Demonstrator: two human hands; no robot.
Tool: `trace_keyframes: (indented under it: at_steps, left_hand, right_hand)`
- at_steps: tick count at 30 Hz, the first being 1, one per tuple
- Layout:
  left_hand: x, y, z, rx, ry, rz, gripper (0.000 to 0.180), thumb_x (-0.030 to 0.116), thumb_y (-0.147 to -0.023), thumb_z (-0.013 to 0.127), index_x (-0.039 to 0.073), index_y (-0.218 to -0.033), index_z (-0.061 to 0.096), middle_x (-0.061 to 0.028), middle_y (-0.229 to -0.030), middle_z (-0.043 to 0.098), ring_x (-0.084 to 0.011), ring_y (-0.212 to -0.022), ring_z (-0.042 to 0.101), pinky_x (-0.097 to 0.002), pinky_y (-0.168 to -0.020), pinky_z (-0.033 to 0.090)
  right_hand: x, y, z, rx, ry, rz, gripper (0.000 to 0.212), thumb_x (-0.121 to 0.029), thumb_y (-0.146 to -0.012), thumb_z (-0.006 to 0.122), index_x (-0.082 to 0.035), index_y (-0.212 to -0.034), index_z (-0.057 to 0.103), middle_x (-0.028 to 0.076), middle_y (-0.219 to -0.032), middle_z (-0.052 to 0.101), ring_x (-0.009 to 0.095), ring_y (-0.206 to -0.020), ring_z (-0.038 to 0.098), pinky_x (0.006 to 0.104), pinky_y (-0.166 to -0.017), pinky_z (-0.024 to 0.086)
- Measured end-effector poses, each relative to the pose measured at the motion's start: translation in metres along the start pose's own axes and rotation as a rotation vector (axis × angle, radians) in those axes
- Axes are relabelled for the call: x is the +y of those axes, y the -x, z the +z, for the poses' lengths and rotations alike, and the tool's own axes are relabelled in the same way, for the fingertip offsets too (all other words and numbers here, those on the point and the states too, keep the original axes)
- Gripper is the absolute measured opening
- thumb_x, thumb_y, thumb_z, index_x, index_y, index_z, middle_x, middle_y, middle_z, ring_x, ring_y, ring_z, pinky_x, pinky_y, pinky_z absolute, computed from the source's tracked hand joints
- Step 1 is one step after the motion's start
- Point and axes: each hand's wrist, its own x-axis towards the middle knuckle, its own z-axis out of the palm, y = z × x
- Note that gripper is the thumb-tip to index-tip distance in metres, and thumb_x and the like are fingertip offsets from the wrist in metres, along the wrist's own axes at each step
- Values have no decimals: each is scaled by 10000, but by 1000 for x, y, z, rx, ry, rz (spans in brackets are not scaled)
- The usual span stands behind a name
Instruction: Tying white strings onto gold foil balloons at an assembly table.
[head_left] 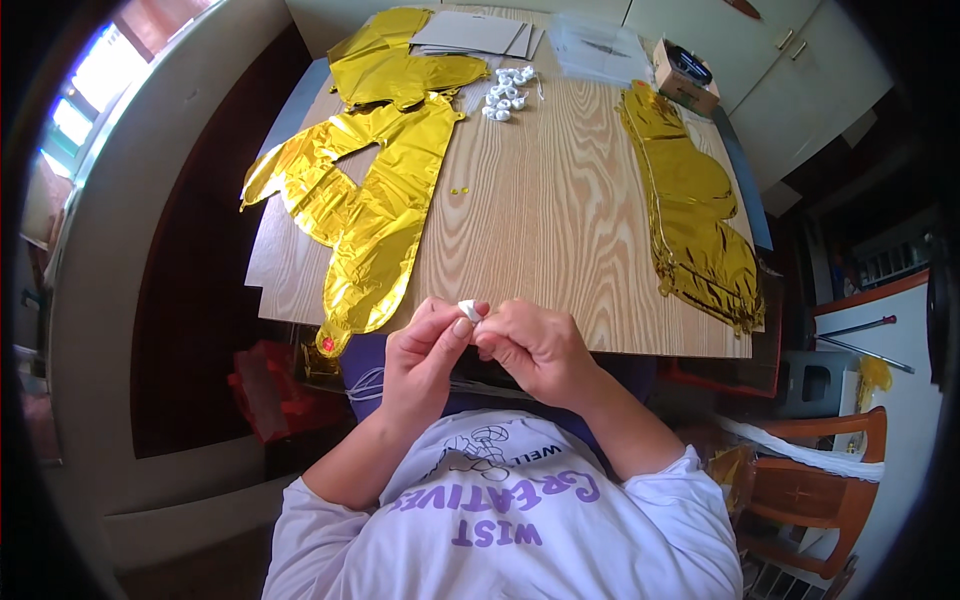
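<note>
Close to the near table edge, my left hand pinches a small white ribbon coil between thumb and fingers. My right hand is closed right beside it, fingertips meeting the left ones; what it pinches is hidden. Several similar white coils lie in a loose group toward the far side of the table. A flat gold foil balloon is spread left of my hands, its lower tip by the near edge. Another gold foil balloon lies beyond it.
Folded gold foil balloons with a white string lie along the right side. Grey sheets, clear plastic bags and a cardboard box stand at the far end. A red bag is below left, a wooden chair at right.
</note>
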Motion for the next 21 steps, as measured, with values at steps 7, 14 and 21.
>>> trace_keyframes:
  at_steps: [7,14,21]
  left_hand:
    - [8,1,-4,-113,-696,196,122,35,-889,637,6,-1006,657,-79,-857,587,-159,-782,549,-255,-746,438]
    - [3,-4,-10,-193,-376,-94,118,119,-924,641,11,-972,644,-56,-867,596,-128,-802,563,-263,-728,450]
    - [7,-15,-14,-329,-72,-405,95,123,-954,607,35,-962,640,11,-845,571,-68,-778,517,-233,-691,423]
  right_hand:
    - [-16,-7,-25,-61,374,-150,95,-124,-815,710,-71,-776,642,45,-692,598,225,-608,583,345,-636,449]
    - [-19,-13,-55,-134,102,151,170,-16,-768,737,-26,-921,664,73,-804,645,158,-752,651,281,-705,517]
    - [-6,-20,-52,-372,-57,163,215,-30,-804,713,-16,-1009,648,82,-909,661,175,-842,669,297,-758,539]
